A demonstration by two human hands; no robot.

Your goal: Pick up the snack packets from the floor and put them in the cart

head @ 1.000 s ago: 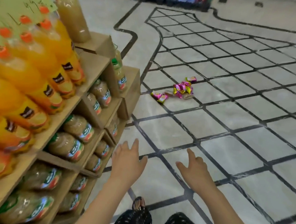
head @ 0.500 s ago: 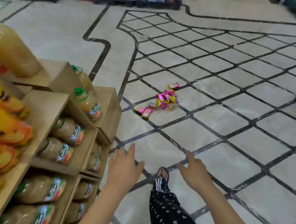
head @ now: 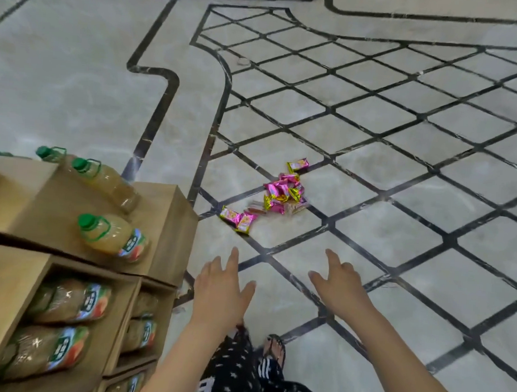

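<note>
The snack packets point(head: 281, 194) sit larger and lower in view than half a second ago. The person is closing in, and the shelf point(head: 171, 220) of juice bottles point(head: 112, 238) slides off toward 8 o'clock. The left hand point(head: 221, 287) and right hand point(head: 339, 282) are apart, empty and loosely spread, well short of the heap on the floor point(head: 76, 78) at 12 o'clock, so no pickup yet. The cart is out of view, and the jumbled heap hides how many packets there are.
</note>
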